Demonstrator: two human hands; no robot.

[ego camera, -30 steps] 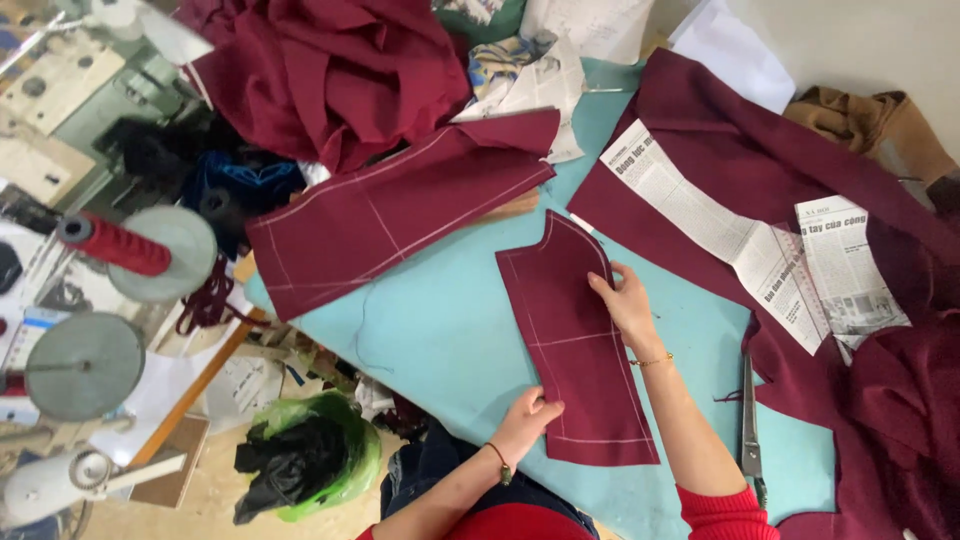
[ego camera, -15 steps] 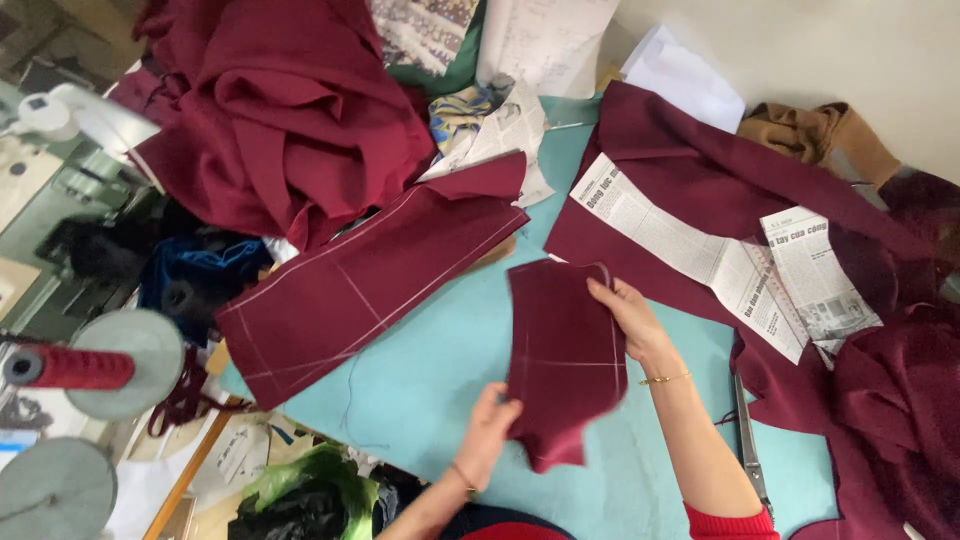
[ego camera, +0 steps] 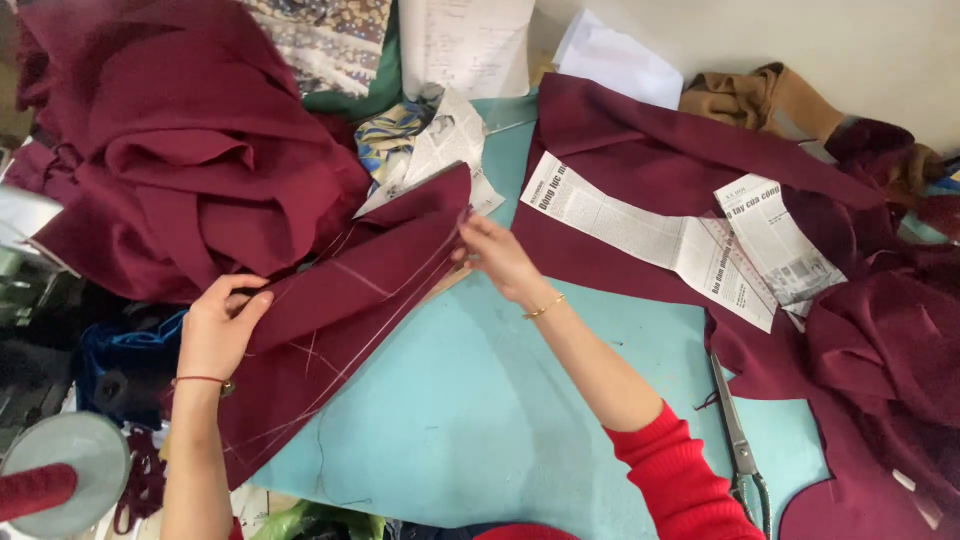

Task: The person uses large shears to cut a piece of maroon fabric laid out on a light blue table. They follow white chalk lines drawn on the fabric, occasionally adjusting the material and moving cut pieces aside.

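left hand [ego camera: 215, 335]: fingers pinching the near end of the maroon cloth piece [ego camera: 340, 310]
cloth: on the blue desk [ego camera: 480, 400], chalk-lined, soft, light, likely floppy; hold by the ends
right hand [ego camera: 500, 255]: fingers pinching its far corner
scissors [ego camera: 740, 450]: right edge

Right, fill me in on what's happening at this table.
A person in a red sleeve is handling a chalk-marked maroon fabric panel on a light blue table. The left hand grips the panel's left end; the right hand pinches its upper right corner. A heap of maroon cloth lies behind, newspaper patterns sit on more maroon fabric to the right, and scissors rest nearby.
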